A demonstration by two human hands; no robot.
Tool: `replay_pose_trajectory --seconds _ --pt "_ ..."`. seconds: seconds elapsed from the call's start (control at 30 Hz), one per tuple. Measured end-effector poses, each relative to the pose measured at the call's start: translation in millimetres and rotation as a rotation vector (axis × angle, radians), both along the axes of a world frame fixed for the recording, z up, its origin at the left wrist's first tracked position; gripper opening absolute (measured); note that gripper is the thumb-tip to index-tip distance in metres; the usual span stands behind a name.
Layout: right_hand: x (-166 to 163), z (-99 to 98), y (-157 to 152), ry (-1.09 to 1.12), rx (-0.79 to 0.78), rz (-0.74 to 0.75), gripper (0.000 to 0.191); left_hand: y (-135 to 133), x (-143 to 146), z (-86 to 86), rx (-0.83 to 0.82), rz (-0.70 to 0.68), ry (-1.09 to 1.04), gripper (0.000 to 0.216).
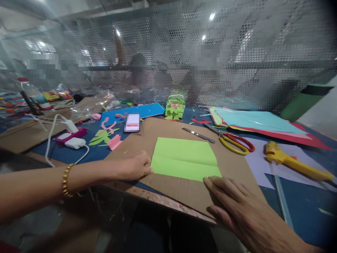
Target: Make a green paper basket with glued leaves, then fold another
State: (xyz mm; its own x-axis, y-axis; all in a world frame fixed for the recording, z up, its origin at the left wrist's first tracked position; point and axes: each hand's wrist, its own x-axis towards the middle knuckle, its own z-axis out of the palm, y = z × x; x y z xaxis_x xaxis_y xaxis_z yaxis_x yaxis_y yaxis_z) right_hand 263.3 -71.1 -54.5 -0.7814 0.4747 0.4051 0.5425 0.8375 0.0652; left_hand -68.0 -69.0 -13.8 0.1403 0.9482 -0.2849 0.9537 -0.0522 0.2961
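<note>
Green paper [184,158] lies flat in the middle of a cardboard sheet [168,131] on the bench [302,203], with a crease running across it from side to side; the cardboard seems to serve as a firm, clean pad under the work. The left hand [137,166] sits at the paper's left edge with fingers curled in and tips against it; whether it pinches the edge or only presses on it, I cannot tell. The right hand [237,203] lies flat with fingers pressed together, its tips at the lower right corner, probably to stop the sheet sliding. Both hands sit at opposite ends, leaving the crease bare. Scissors [234,142] and a metal blade [198,135] lie just beyond the paper, within easy reach; a stack of coloured sheets [263,121] lies further back to the right.
</note>
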Motion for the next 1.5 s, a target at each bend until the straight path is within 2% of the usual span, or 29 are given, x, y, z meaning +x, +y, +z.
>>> replay_pose_trajectory --seconds 0.17,0.33,0.37,0.43,0.5,0.53,0.57,0.6,0.67,0.8,0.9,1.17,1.33,1.5 --pt "0 1.0 -2 0.002 0.015 0.007 0.031 -1 -6 -2.3 0.014 0.002 0.030 0.036" --pt "-1 0.8 -2 -0.001 0.029 0.008 0.031 -1 -16 6.2 -0.037 0.017 0.067 0.033" --pt "-1 0.7 -2 -0.007 0.019 0.008 0.031 -2 -17 8.6 0.017 0.017 0.100 0.030" --pt "-2 0.7 -3 -0.019 -0.014 0.002 0.031 -7 -13 11.2 0.287 -0.050 0.165 0.026" --pt "-4 1.2 -4 -0.024 -0.045 -0.013 0.030 -14 -2 8.7 0.628 -0.240 0.152 0.025" --pt "-4 1.7 -6 -0.024 -0.057 -0.026 0.029 -17 6 5.2 0.739 -0.358 0.099 0.027" --pt "-5 2.4 -7 -0.021 -0.064 -0.036 0.029 -20 14 0.4 0.763 -0.472 0.040 0.030" --pt "-5 3.4 -7 -0.016 -0.068 -0.046 0.029 -23 22 -5.4 0.755 -0.560 -0.014 0.033" --pt "-5 6.2 -9 -0.014 -0.094 -0.058 0.028 -26 36 -18.2 0.704 -0.634 -0.077 0.041" --pt "-8 15.7 -10 -0.004 -0.162 -0.087 0.023 -25 45 -39.3 0.687 -0.617 -0.126 0.051" --pt "-18 23.2 -8 -0.014 -0.168 -0.058 0.020 -23 43 -46.7 0.707 -0.614 -0.140 0.050" --pt "-39 17.2 9 -0.169 -0.191 0.051 0.019 -24 43 -46.1 0.676 -0.599 -0.106 0.050" --pt "-41 18.4 13 -0.247 -0.052 0.115 0.012 -25 44 -43.8 0.680 -0.609 -0.093 0.050" --pt "-38 20.8 17 -0.279 -0.027 0.160 0.012 -25 45 -43.5 0.682 -0.596 -0.086 0.049"
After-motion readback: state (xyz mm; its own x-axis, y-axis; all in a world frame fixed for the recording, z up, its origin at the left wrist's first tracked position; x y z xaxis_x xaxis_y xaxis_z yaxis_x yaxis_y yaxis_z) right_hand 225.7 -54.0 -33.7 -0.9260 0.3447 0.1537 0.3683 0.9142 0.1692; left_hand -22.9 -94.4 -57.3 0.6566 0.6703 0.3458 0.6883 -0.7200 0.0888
